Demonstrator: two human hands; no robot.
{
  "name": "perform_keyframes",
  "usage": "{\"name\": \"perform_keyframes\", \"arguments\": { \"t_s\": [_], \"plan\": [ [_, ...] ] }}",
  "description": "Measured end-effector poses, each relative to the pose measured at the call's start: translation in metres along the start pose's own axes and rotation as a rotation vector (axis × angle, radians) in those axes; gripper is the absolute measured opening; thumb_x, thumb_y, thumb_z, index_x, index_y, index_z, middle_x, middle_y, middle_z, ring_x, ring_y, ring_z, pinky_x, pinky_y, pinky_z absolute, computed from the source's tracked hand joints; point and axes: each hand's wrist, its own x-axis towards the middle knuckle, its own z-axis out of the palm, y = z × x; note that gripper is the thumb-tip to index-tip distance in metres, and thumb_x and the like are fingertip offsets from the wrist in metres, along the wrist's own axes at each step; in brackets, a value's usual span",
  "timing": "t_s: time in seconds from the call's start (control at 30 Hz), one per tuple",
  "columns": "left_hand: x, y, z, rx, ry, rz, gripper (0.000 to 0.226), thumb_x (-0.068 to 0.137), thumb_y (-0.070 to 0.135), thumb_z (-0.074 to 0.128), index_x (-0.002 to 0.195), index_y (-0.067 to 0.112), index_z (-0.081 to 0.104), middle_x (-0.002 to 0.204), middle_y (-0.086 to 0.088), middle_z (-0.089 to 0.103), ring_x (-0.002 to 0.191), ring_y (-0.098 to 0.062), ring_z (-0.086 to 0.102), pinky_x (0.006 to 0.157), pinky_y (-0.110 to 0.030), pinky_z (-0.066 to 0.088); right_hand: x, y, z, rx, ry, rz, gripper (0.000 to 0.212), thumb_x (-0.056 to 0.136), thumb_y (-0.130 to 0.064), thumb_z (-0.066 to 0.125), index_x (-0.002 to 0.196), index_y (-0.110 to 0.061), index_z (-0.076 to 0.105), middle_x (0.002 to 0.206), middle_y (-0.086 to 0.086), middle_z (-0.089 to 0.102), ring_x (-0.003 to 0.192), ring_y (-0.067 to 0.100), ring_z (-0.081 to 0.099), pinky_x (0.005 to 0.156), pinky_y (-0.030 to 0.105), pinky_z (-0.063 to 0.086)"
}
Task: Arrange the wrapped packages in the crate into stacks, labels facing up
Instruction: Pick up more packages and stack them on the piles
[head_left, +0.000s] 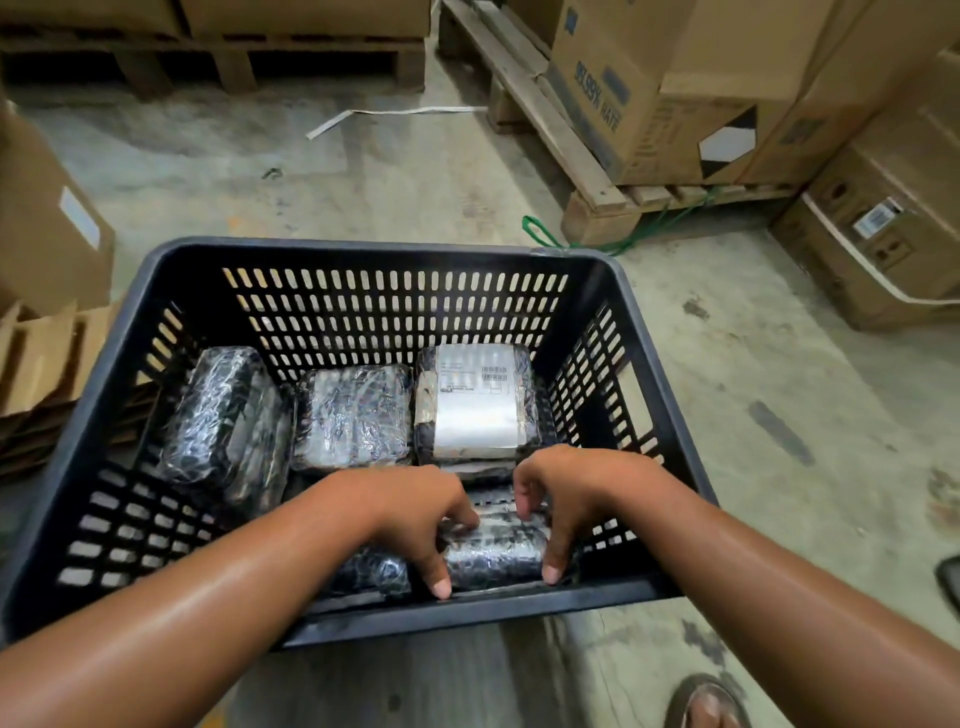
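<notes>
So the dark slotted plastic crate (332, 260) sits on the concrete floor, and the wrapped packages are all inside it. Far side, right: a labelled package (475, 397) on top of a short stack, white shipping label up. Beside it in the middle, a package (358, 415) showing only shiny stretch wrap, no label visible. Left, another package (223, 415) leans tilted against the crate's left wall. Near the front wall is the package (493, 553) being worked on, with one more dark bundle (374, 571) just left of it.

Both hands are on that front package. The left hand (415, 512) and right hand (561, 499) clamp it from either end, thumbs down the near face, fingers curled over the top.

Handling guess: these look like dense bricks under layers of cling film, so probably firm but a bit squishy at the corners, and that glossy film looks slippery. Gripping the short ends like this seems right to me; pinching the film alone would likely just stretch it. Weight I can't judge, though two hands hints it's not featherlight.

Hard to see: whether the held package has a label, since only dark wrap shows. What's under the labelled package is mostly hidden by the hands. The label's print is too small to read.
</notes>
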Motion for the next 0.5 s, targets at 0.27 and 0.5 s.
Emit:
{"name": "perform_keyframes", "arguments": {
  "t_s": [0.27,0.5],
  "plan": [
    [-0.002,-0.021,-0.012,-0.152,0.185,0.030,0.099,0.068,0.041,0.090,0.153,0.032,0.040,0.135,0.015,0.060,0.118,-0.009,0.057,0.092,-0.020,0.042,-0.007,0.018,-0.018,0.362,0.172,-0.121,0.040,0.080,-0.012,0.091,0.111,-0.032,0.074,0.116,-0.004,0.071,0.112,0.019,0.068,0.097,0.040,0.057],
    [-0.013,-0.035,-0.023,-0.426,0.331,0.077,0.070,0.071,0.018,0.090,0.130,0.045,0.064,0.123,0.023,0.068,0.115,-0.001,0.063,0.105,-0.026,0.047,-0.004,0.020,-0.017,0.347,0.267,-0.173,0.047,0.068,-0.011,0.096,0.084,-0.033,0.057,0.107,-0.001,0.066,0.090,0.018,0.067,0.079,0.037,0.061]
  ]
}}
